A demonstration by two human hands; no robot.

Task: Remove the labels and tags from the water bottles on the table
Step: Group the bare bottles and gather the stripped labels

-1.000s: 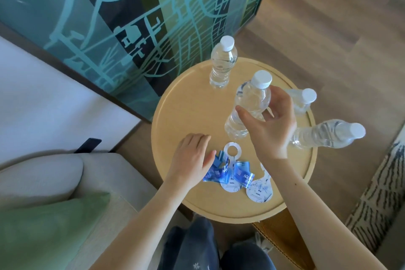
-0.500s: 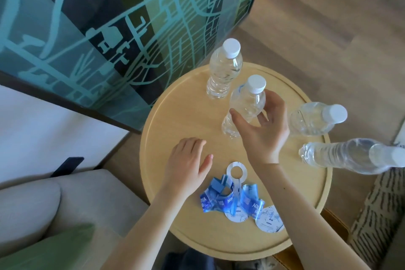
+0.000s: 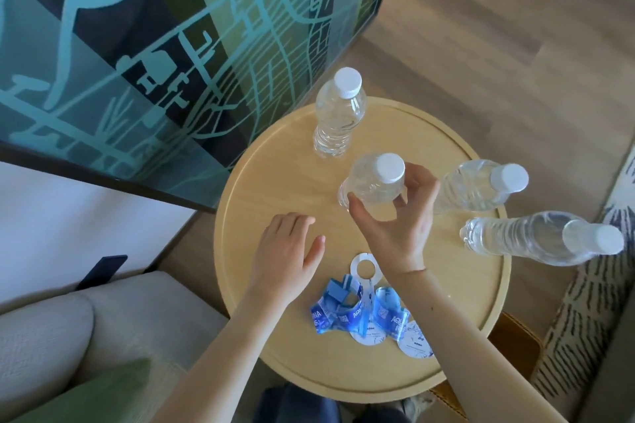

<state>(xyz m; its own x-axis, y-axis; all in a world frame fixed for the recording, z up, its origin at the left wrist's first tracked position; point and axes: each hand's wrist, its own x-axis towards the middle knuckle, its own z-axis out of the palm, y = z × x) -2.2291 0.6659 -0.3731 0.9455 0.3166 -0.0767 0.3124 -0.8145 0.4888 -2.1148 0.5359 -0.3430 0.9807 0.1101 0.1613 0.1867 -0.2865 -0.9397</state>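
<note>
Pale round wooden table (image 3: 275, 182) stands beside a teal map-patterned panel (image 3: 171, 62). The right hand (image 3: 395, 227) curls thumb and fingers round a bare, white-capped bottle (image 3: 371, 185). The left hand (image 3: 285, 257) lies flat, fingers together, just left of it. A second bottle (image 3: 338, 120) stands beyond the right hand, with a third bottle (image 3: 474, 189) and a fourth bottle (image 3: 529, 240) to its right. Torn blue labels (image 3: 343, 312) and white ring tags (image 3: 366, 273) lie between the wrists.
</note>
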